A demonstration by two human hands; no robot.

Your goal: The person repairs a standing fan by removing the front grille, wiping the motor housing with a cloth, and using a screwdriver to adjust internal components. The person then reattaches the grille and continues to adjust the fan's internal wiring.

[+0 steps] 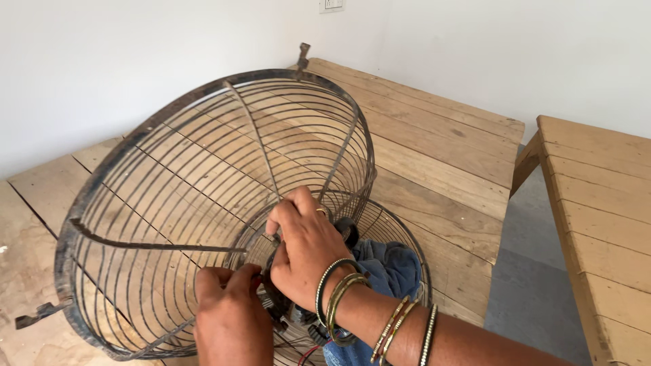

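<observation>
A large rusty wire fan guard [203,169] stands tilted on a wooden table [441,156], its open side toward me. My right hand [305,247], with several bangles on the wrist and a ring on one finger, grips the guard's centre hub. My left hand [227,305] is closed just below it at the hub, pinching something small that I cannot make out. Behind my hands lies a second wire guard [397,234] with the dark fan motor [347,230] partly hidden.
A blue cloth [390,268] lies under the second guard. Red and black wires [302,352] show near the bottom edge. Another wooden table [597,203] stands to the right across a grey floor gap [529,271]. White walls close the back.
</observation>
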